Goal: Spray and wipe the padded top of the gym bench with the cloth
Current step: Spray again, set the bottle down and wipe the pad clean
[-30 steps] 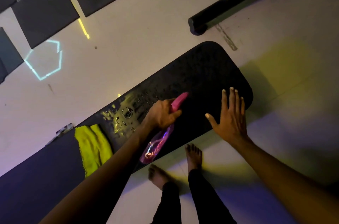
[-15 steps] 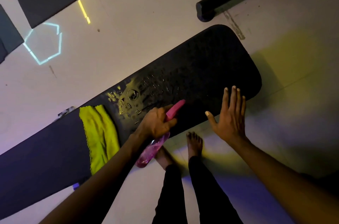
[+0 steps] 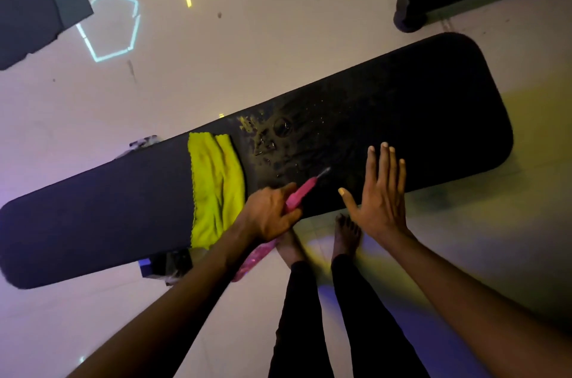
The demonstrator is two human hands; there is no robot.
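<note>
My bare feet (image 3: pixel 346 233) and dark leggings (image 3: pixel 312 315) stand on the pale floor (image 3: pixel 278 46) just beside the worktop. My left hand (image 3: pixel 272 216) has its fingers curled round the neck of a pink spray bottle (image 3: pixel 301 193); its translucent body angles down past my wrist and its nozzle points over the padding. My right hand (image 3: pixel 379 195) is spread flat, fingers straight and together, thumb out, over the near edge of the pad; I cannot tell if it touches. The padded worktop (image 3: pixel 418 105) is long, black, round-cornered and finely grained, with glistening droplets (image 3: pixel 272 139) at its middle. A yellow-green cloth (image 3: pixel 213 185) lies crumpled across it, just left of the wet patch. Beyond, dark floor mats (image 3: pixel 40 6), a glowing hexagon outline (image 3: pixel 111 27) and a black equipment foot (image 3: pixel 411 15). No writing is readable.
</note>
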